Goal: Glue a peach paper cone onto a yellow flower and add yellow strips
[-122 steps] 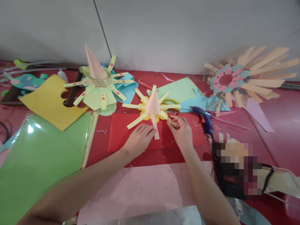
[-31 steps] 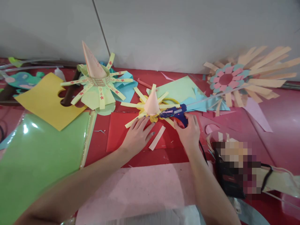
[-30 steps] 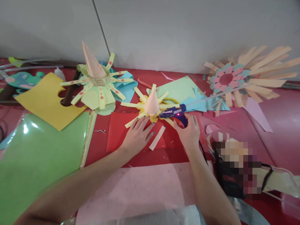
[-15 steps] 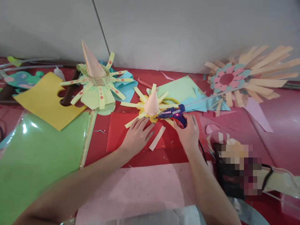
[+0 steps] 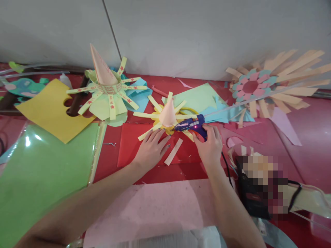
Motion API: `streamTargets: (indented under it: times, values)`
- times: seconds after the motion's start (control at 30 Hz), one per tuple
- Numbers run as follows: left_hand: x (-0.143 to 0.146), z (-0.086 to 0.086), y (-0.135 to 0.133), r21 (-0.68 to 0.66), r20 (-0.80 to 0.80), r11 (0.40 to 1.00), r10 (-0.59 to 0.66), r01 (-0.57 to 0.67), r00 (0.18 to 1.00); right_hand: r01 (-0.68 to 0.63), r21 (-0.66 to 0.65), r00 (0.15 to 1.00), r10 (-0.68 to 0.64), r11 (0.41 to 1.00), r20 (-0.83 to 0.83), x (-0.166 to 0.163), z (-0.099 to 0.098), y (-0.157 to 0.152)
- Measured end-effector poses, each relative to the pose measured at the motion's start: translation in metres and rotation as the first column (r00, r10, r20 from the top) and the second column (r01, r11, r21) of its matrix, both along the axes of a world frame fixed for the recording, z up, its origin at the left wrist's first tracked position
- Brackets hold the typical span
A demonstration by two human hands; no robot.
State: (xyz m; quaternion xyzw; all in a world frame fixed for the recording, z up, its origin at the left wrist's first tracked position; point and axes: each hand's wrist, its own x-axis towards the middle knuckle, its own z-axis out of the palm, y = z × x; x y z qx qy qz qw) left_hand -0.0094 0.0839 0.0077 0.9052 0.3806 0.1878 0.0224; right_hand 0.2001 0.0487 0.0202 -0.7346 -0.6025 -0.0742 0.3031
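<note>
My right hand (image 5: 209,144) grips a blue hot glue gun (image 5: 192,124) with a small lit red light and a clear glue stick (image 5: 240,100) jutting out of its back. Its nozzle points left, at the base of a pale pink paper cone (image 5: 168,113). That cone stands on a yellow paper flower (image 5: 158,119) with pale yellow strips spreading outward. With fingers extended, my left hand (image 5: 152,146) lies at the flower's near edge, its fingertips touching the paper. A loose pale paper strip (image 5: 173,152) rests between my hands on a red sheet (image 5: 129,144).
Another cone with lettered strips (image 5: 104,75) stands at the back left, behind a yellow sheet (image 5: 51,110) and a green sheet (image 5: 59,165). A fringed paper flower (image 5: 258,86) leans by the wall (image 5: 181,38). A black box (image 5: 252,196) sits at right.
Almost nothing differs. My right hand and the glue gun have shifted very slightly to the right, while my left hand stays in place.
</note>
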Motion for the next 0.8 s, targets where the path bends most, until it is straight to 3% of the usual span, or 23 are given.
streamTargets:
  times: [0.33, 0.6, 0.8]
  values:
    - [0.0000, -0.0006, -0.0001, -0.006, 0.004, 1.000, -0.005, 0.005, 1.000, -0.007, 0.001, 1.000, 0.007, 1.000, -0.012, -0.0005, -0.0002, -0.0003]
    - [0.0000, -0.0009, -0.0001, 0.000, 0.008, 1.000, 0.000, 0.000, 1.000, -0.007, 0.038, 0.990, 0.001, 0.999, 0.144, -0.0027, 0.0040, -0.0016]
    - [0.0001, -0.0007, 0.0002, -0.017, -0.003, 1.000, 0.001, -0.001, 1.000, 0.005, 0.032, 0.990, -0.009, 0.999, 0.138, -0.0062, 0.0068, -0.0024]
